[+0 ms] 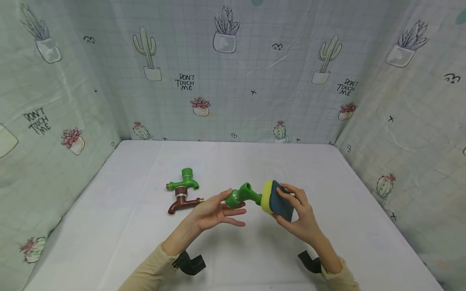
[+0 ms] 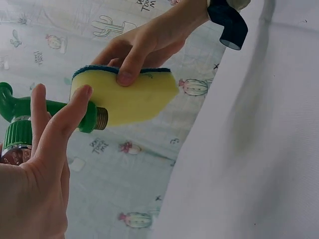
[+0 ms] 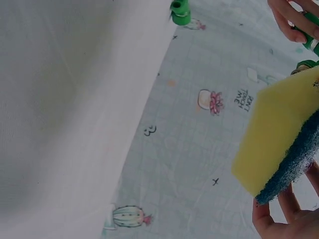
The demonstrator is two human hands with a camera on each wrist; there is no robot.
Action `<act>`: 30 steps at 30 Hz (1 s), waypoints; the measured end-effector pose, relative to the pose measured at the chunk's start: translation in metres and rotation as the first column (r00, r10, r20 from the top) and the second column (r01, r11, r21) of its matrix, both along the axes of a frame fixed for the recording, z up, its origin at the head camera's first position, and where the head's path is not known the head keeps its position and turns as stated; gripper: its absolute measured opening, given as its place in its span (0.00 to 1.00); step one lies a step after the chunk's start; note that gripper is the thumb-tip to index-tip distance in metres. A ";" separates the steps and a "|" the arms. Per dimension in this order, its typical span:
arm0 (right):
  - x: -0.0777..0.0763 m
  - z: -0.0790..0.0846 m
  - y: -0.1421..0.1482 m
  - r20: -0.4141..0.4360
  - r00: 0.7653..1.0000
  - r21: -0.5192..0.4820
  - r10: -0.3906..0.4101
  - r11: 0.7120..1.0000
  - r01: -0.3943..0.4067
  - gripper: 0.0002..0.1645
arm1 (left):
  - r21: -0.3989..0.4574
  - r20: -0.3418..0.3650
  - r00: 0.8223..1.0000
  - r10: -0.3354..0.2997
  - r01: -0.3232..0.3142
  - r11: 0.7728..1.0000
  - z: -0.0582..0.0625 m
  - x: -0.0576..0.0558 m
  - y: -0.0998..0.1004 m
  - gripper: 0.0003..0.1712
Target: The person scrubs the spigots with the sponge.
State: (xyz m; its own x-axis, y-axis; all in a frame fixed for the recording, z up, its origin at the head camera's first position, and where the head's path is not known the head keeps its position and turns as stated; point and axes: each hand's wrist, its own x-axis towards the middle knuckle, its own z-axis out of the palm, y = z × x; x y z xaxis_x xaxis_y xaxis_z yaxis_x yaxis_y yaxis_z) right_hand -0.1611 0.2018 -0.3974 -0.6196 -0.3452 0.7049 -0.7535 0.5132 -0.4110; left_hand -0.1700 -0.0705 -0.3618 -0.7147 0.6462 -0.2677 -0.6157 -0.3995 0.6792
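Note:
A green tap with a ribbed round knob is in my left hand, raised over the table. The left thumb and fingers pinch it at the knob, while other fingers stretch out below. My right hand grips a sponge, yellow on one side with a dark blue-green scouring layer on the other. Its yellow face is turned to the tap and sits right at the tap's end. In the left wrist view, the tap's threaded brass end overlaps the yellow foam.
Left of my hands, another green tap lies on the white table, with a brown tap just in front of it. Black wrist mounts show near both sleeves. Cactus-printed cloth encloses the back and sides.

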 end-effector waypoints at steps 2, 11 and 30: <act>-0.001 -0.001 0.002 0.016 1.000 0.000 -0.006 1.000 0.006 0.40 | 0.007 0.007 1.000 0.008 -0.008 1.000 0.000 0.000 -0.001 0.24; -0.003 -0.002 0.014 0.030 0.998 0.014 -0.054 0.998 0.053 0.43 | -0.232 -0.194 0.975 0.108 -0.152 0.961 -0.008 -0.015 -0.011 0.29; 0.000 -0.005 0.014 0.048 0.995 0.005 -0.086 0.996 0.086 0.43 | -0.550 -0.154 0.972 -0.176 0.064 0.833 -0.007 -0.095 -0.036 0.25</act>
